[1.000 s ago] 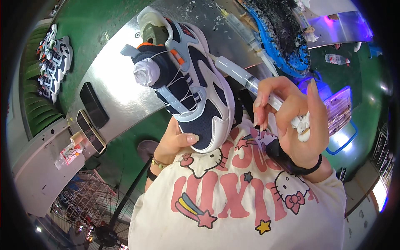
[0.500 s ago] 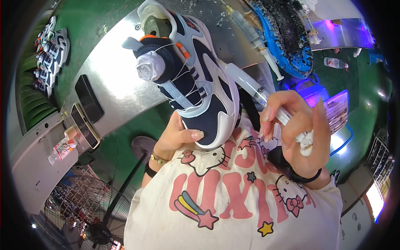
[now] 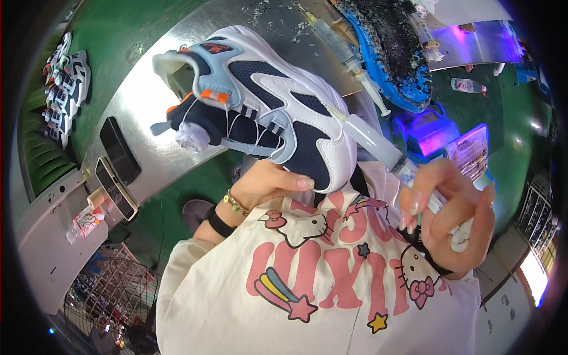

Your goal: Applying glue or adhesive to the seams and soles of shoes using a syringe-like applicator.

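Observation:
My left hand (image 3: 269,184) grips the toe of a navy, white and light-blue sneaker (image 3: 284,83), its thumb over the front and its other fingers hidden beneath. The sneaker lies tilted, side panel upward, heel toward the far left. A round white lace dial or wad (image 3: 193,138) hangs at its tongue. Between the fingers of my right hand (image 3: 447,207) is a clear syringe (image 3: 376,142), whose needle tip meets or nearly meets the white side of the sneaker near the sole. Something white and crumpled (image 3: 460,235) is tucked in the right palm.
On the metal table (image 3: 136,83) lie two phones (image 3: 120,151), another syringe (image 3: 340,50) and a blue tray (image 3: 390,59) crusted with black bits. More sneakers (image 3: 68,89) stand at the far left. A wire fan (image 3: 115,290) is lower left; a plastic bottle (image 3: 467,86) lies at right.
The sneaker has turned, its heel swinging left and its side now facing up more. My right hand with the syringe has moved right and nearer to me.

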Motion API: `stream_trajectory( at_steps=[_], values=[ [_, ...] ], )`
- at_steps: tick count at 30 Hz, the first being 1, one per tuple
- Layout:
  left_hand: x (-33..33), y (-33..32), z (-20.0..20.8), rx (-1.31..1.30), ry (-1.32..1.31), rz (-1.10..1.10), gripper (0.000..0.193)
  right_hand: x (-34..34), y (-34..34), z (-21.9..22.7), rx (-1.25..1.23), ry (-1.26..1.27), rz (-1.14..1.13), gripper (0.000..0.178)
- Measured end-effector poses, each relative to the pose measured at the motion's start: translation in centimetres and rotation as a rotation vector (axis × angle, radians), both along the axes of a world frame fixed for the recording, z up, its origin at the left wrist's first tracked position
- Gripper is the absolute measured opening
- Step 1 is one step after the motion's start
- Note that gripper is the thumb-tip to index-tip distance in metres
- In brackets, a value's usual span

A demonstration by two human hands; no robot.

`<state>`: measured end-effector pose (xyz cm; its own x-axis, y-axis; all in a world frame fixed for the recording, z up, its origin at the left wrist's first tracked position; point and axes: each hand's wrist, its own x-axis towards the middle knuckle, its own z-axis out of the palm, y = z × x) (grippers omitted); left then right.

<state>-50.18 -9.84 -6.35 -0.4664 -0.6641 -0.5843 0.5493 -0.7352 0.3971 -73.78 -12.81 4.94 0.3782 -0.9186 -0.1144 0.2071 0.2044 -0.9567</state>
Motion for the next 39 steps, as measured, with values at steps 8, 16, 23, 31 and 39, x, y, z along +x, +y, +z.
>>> stream_trajectory(
  at_steps=[8, 16, 23, 31, 39],
  values=[
    [-1.8, -4.3, 0.2, 0.456, -0.481, -0.592, 0.032, -1.5, 0.4, 0.9, -0.039, 0.050, -0.140, 0.068],
    [-4.6, -5.7, -1.7, -0.011, 0.008, -0.148, 0.049, -2.2, 0.5, 1.9, -0.058, 0.056, -0.236, 0.070],
    [-5.9, -7.3, -2.9, -0.558, -0.150, 0.003, 0.026, -2.1, 0.2, 2.1, -0.125, 0.083, -0.293, 0.067],
    [-7.5, -9.5, -1.9, -0.332, 0.396, 0.254, 0.038, -1.8, -0.6, 2.3, -0.203, 0.235, -0.170, 0.065],
    [-8.8, -11.4, 0.9, -0.334, 0.463, 0.429, 0.033, -1.1, -1.6, 2.0, -0.303, 0.284, -0.143, 0.064]
  ],
)
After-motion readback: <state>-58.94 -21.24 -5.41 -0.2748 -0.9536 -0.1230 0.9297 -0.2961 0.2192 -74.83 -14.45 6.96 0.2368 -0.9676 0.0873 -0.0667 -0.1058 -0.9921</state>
